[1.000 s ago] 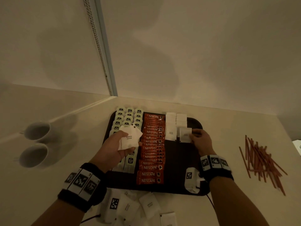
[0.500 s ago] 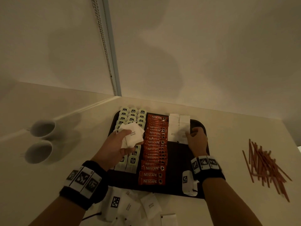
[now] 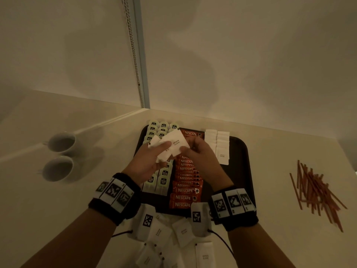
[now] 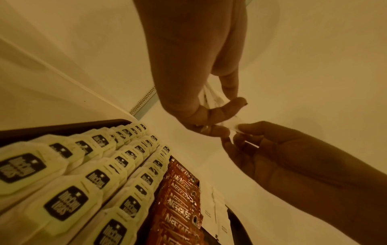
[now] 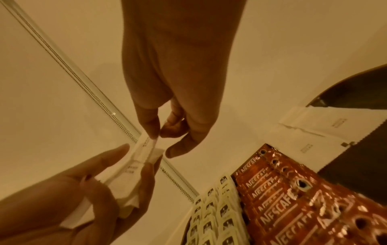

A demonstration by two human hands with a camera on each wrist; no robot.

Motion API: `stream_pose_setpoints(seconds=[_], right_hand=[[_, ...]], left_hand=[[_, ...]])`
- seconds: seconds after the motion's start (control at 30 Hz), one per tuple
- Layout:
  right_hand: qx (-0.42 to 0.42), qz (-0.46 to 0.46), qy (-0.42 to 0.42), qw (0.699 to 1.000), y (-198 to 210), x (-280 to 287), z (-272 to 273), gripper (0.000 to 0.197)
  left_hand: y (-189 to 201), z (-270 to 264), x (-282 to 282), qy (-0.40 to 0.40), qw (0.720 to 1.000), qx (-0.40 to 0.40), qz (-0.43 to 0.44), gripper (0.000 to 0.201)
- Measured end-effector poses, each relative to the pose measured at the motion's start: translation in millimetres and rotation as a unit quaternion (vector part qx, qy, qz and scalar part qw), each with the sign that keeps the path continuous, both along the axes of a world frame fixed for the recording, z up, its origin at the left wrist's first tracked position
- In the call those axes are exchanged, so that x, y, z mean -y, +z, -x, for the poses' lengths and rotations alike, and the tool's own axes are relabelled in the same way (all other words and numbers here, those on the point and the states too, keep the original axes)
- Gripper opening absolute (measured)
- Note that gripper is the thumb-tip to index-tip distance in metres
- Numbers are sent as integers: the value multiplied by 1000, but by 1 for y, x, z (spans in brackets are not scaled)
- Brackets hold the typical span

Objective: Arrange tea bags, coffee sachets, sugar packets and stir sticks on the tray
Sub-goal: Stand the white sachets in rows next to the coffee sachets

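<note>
Overhead, a fan of sugar packets [image 3: 170,146] is gripped by the left hand [image 3: 148,161] above the tray [image 3: 241,161], and one packet of the fan is pinched by the right hand [image 3: 201,153]. Tea bags [image 3: 161,178], coffee sachets [image 3: 185,188] and laid packets [image 3: 217,146] are ranged on the tray; stir sticks [image 3: 314,190] lie on the worktop [image 3: 280,238] to its right.

At the left wrist, fingers [image 4: 228,107] are seen curled round the packets.

At the right wrist, fingers [image 5: 148,122] are seen closed on a packet edge.
</note>
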State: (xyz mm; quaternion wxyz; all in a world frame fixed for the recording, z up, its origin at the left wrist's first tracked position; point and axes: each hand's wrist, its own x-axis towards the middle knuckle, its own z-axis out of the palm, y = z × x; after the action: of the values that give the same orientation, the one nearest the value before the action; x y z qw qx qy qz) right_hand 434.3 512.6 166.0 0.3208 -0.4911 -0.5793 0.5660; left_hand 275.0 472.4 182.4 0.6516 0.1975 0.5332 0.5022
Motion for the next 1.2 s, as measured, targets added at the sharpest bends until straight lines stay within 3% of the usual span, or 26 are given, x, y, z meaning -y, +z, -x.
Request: stream_pose_setpoints(seconds=[0.07,0.23,0.37,0.53,0.67,0.77,0.83,1.0,1.1,1.2], right_hand=[[-9,6,2,1000,7,-3,-2,11],[60,-109,4,992,20,-15,-5,18],[64,-137,11,988,20,-16,-1,20],[47,-46,-7,998,12,-6,-5,27],[2,34,-1,999,1,7,-14,20],[-66,69,-93,991,-6,3,-30,17],[-71,74,-167,981,-16,-6,-48,15],[103,51,-261,959,-61,-24,-94,21],[180,73,-241,951,-82,-27,-106,25],[204,97,-210,951,-90,-27,-103,24]], left_hand=[[0,2,1,-15,1000,0,-10,14],[-1,2,0,-30,999,-11,-12,11],[-6,-3,0,-37,999,-14,0,20],[-11,-7,1,14,1000,1,-2,31],[-14,-6,2,33,999,15,15,16],[-14,-3,2,46,996,66,47,19],[-16,1,4,35,997,57,45,22],[-21,10,5,35,998,43,34,30],[-20,10,2,53,995,70,54,23],[-18,8,2,57,993,84,62,14]])
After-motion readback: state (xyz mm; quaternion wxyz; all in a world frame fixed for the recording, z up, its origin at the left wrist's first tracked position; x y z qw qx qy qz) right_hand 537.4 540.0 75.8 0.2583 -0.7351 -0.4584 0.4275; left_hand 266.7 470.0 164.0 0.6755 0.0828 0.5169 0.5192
